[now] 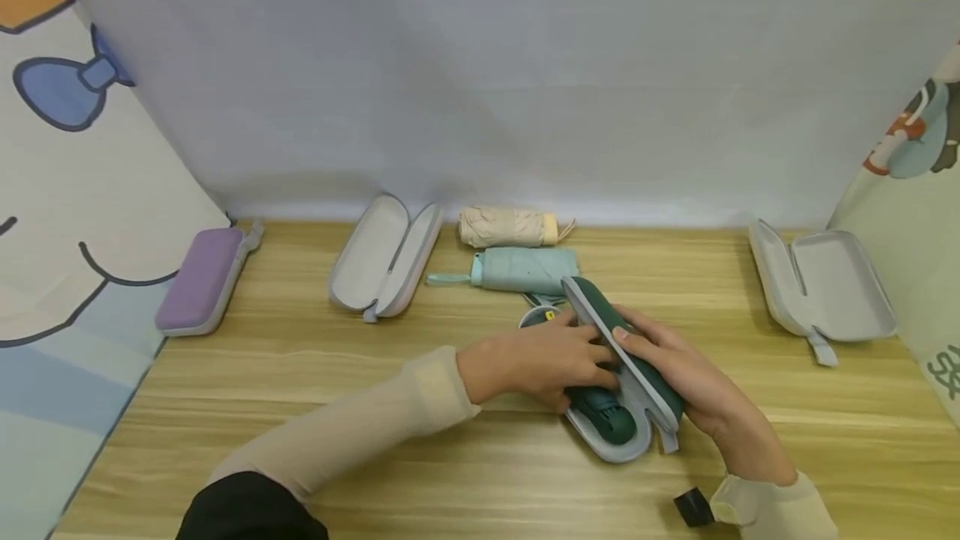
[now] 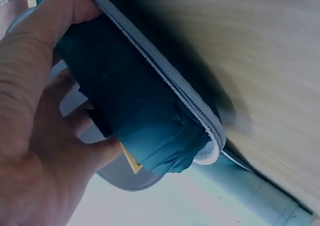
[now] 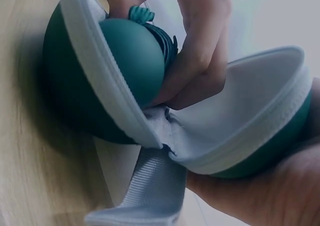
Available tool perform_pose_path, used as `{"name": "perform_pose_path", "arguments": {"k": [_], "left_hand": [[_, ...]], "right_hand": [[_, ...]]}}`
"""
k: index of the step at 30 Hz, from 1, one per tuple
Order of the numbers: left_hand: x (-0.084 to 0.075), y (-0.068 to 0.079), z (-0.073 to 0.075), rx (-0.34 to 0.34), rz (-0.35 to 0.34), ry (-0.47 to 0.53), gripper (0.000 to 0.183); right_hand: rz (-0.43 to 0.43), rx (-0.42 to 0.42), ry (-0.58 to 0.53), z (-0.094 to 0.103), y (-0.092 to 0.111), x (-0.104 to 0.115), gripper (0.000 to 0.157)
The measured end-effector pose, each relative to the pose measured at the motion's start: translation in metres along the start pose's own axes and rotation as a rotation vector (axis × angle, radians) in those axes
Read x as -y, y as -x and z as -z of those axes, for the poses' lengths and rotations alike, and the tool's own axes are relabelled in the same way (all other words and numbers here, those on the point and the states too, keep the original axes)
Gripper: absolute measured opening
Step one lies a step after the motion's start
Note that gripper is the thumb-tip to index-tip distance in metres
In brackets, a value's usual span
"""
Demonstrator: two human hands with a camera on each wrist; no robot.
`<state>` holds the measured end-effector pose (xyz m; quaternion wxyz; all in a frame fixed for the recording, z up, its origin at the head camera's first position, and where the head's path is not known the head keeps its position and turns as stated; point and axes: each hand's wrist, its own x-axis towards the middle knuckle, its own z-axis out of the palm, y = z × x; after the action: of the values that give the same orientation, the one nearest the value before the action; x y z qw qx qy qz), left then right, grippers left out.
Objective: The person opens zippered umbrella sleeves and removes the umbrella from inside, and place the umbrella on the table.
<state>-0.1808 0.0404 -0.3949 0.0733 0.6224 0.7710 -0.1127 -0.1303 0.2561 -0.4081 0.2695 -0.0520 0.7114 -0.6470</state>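
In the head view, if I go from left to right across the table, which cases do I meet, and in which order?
Closed purple case → open pale case → open green case with a dark green umbrella in it → open light grey case.

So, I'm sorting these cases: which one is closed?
The purple case at far left. Its two halves meet, whereas the green case, the pale case left of the beige umbrella, and the whitish case at far right stand open.
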Motion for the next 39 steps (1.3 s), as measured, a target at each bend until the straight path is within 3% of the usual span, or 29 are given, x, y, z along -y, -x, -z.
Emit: {"name": "perform_pose_path", "arguments": {"k": [8, 19, 24, 28, 39], "left_hand": [[-0.004, 0.007, -0.006, -0.095, -0.030, -0.091, 0.060], [-0.011, 0.036, 0.004, -0.261, -0.021, -0.096, 0.056], [-0.009, 0.053, 0.007, -0.349, 0.041, -0.046, 0.055], [0.002, 0.066, 0.004, -0.387, 0.114, -0.044, 0.057], [0.031, 0.082, -0.017, -0.347, 0.277, 0.055, 0.055]], "right_hand": [[-0.025, -0.008, 0.001, -0.002, 0.001, 0.000, 0.067], [-0.023, 0.030, -0.022, 0.001, 0.003, 0.002, 0.065], [-0.033, 0.011, 0.029, 0.004, 0.007, 0.003, 0.065], [-0.051, -0.024, 0.080, 0.008, 0.010, 0.005, 0.066], [-0.113, -0.061, 0.152, 0.023, 0.019, 0.008, 0.070]]}}
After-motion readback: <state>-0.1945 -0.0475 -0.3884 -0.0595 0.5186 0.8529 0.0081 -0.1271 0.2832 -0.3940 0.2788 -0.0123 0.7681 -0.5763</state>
